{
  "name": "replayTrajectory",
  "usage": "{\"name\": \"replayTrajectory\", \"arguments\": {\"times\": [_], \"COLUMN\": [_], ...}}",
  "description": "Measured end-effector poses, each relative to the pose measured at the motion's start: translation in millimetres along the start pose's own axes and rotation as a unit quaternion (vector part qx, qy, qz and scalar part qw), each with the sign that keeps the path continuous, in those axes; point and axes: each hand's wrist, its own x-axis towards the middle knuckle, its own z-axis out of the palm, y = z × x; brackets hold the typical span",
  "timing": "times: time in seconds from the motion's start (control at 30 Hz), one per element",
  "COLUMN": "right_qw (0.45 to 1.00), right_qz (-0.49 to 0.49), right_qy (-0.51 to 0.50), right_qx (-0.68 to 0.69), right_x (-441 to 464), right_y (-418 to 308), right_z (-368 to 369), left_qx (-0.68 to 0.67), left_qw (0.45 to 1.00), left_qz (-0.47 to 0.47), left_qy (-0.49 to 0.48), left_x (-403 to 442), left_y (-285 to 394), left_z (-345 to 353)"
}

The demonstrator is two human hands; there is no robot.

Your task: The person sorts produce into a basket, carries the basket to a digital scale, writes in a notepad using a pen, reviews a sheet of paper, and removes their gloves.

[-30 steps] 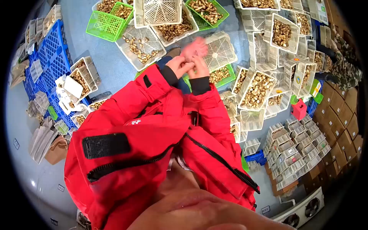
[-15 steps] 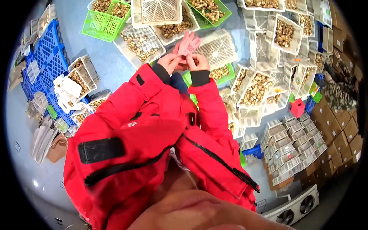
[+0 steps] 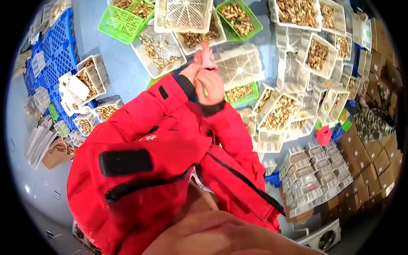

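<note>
A pink glove (image 3: 206, 58) sticks out beyond my two bare hands, its fingers pointing away from me. My left hand (image 3: 190, 71) is closed at the glove's near end. Close against it, my right hand (image 3: 211, 88) has its fingers bent toward the glove's cuff; they are slightly blurred and partly cover the cuff. Whether any fingers are inside the glove is hidden. Just past the glove stands a white crate of brown, bulb-like produce (image 3: 196, 39). An upturned white lattice crate (image 3: 239, 67) lies to the right of my hands.
Green crates (image 3: 121, 24) and a shallow white tray (image 3: 158, 63) sit on the blue floor ahead. Filled crates (image 3: 280, 111) are stacked on the right. Blue pallets (image 3: 51, 63) lie left. Cardboard boxes (image 3: 374, 148) and a person in camouflage clothing (image 3: 374, 123) are far right.
My right hand has turned and moved nearer to me and against my left hand. The glove, spread open before, now looks bunched and narrower. The whole view has shifted slightly.
</note>
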Motion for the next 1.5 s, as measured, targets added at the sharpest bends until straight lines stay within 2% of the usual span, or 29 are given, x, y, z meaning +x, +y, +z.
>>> {"name": "replayTrajectory", "arguments": {"times": [0.03, 0.07, 0.17, 0.23, 0.37, 0.4, 0.43, 0.47, 0.5, 0.53, 0.57, 0.6, 0.63, 0.7, 0.77, 0.8, 0.9, 0.97, 1.03, 1.1, 1.17, 1.2, 1.23, 1.3, 1.33, 1.37, 1.43, 1.5], "right_qw": [1.0, 1.0, 1.0, 1.0, 0.999, 0.996, 0.986, 0.968, 0.944, 0.925, 0.901, 0.898, 0.895, 0.852, 0.799, 0.82, 0.81, 0.86, 0.883, 0.89, 0.937, 0.936, 0.935, 0.945, 0.904, 0.918, 0.85, 0.736], "right_qz": [-0.014, -0.007, -0.002, 0.007, 0.038, 0.067, 0.153, 0.234, 0.31, 0.37, 0.425, 0.424, 0.42, 0.452, 0.463, 0.455, 0.391, 0.406, 0.416, 0.43, 0.291, 0.31, 0.326, 0.309, 0.352, 0.324, 0.406, 0.52], "right_qy": [0.0, -0.001, 0.005, 0.008, 0.016, 0.056, 0.069, 0.086, 0.11, 0.079, 0.06, 0.054, 0.047, 0.146, 0.22, 0.212, 0.262, 0.245, 0.207, 0.149, 0.191, 0.165, 0.135, 0.096, 0.136, 0.132, 0.12, 0.049], "right_qx": [-0.001, -0.016, -0.025, -0.023, -0.026, -0.036, -0.015, 0.002, 0.016, 0.041, 0.061, 0.101, 0.142, 0.22, 0.315, 0.276, 0.349, 0.188, 0.069, 0.0, -0.021, 0.0, 0.023, 0.045, 0.202, 0.184, 0.314, 0.432], "right_x": [-1.8, -4.9, -7.9, -11.6, -10.2, -12.7, -16.7, -20.4, -23.6, -28.3, -32.2, -37.7, -44.1, -62.3, -38.8, -31.2, -23.3, -22.9, -22.2, -12.1, -19.9, -18.7, -16.6, -12.1, -38.1, -26.7, -23.6, -21.0], "right_y": [1.3, 3.8, 10.2, 11.0, 8.7, 9.2, 7.4, 5.6, 5.4, 9.2, 17.7, 21.2, 24.8, 41.1, 32.2, 33.5, 38.9, 40.6, 41.4, 34.1, 53.3, 50.1, 46.5, 34.4, 65.6, 51.7, 45.5, 42.9], "right_z": [5.1, 7.0, 7.6, 7.6, -3.1, -2.9, -4.5, -9.4, -13.1, -12.6, -10.5, -5.7, 3.9, 34.8, 21.7, 16.0, 13.4, 5.1, -9.2, -29.2, -24.4, -25.2, -24.1, -24.6, 7.6, -5.2, -15.3, -33.5], "left_qx": [-0.214, -0.416, -0.341, -0.188, -0.022, 0.03, 0.079, 0.031, 0.032, -0.118, -0.191, -0.262, -0.232, -0.335, -0.321, -0.312, -0.296, -0.286, -0.275, -0.144, -0.068, 0.018, 0.109, 0.068, 0.087, 0.1, 0.049, -0.071], "left_qw": [0.973, 0.894, 0.935, 0.978, 0.993, 0.991, 0.987, 0.987, 0.986, 0.982, 0.976, 0.955, 0.969, 0.936, 0.926, 0.92, 0.906, 0.9, 0.9, 0.949, 0.981, 0.995, 0.985, 0.994, 0.991, 0.985, 0.992, 0.988], "left_qz": [-0.082, -0.161, -0.1, -0.071, -0.023, -0.031, -0.036, -0.047, 0.045, 0.022, -0.072, -0.133, -0.075, -0.105, -0.191, -0.223, -0.281, -0.319, -0.339, -0.279, -0.169, -0.049, 0.07, -0.015, -0.071, -0.126, -0.051, -0.067], "left_qy": [-0.004, 0.027, 0.016, 0.061, 0.111, 0.123, 0.132, 0.148, 0.155, 0.143, 0.074, 0.038, 0.026, 0.003, 0.062, 0.084, 0.111, 0.077, -0.012, 0.029, 0.062, 0.087, 0.11, 0.083, 0.076, 0.065, 0.101, 0.116], "left_x": [-2.4, -3.8, -4.3, -9.1, -6.0, -9.6, -12.1, -10.9, -7.0, -4.8, -2.8, -1.0, 2.7, -2.1, -6.2, -7.6, -6.8, -7.7, -7.1, -7.5, -8.7, -4.8, 3.2, 7.2, 12.1, 12.4, 11.3, 8.4], "left_y": [-4.8, -0.8, 11.9, -45.9, -34.3, -0.1, 22.0, 19.9, 34.5, 17.6, 8.8, 17.4, 23.1, 45.4, 37.5, 30.5, 17.8, 17.2, 20.7, 42.9, 47.0, 45.9, 45.0, 45.7, 40.4, 35.2, 42.5, 22.7], "left_z": [2.5, 4.7, 8.5, 7.4, 9.4, 7.9, 11.8, 16.2, 18.6, 21.6, 14.3, 14.6, 22.2, 35.4, 44.2, 47.1, 52.3, 47.4, 34.9, 31.5, 23.1, 24.7, 27.9, 22.6, 16.7, 11.8, 15.2, 20.0]}}
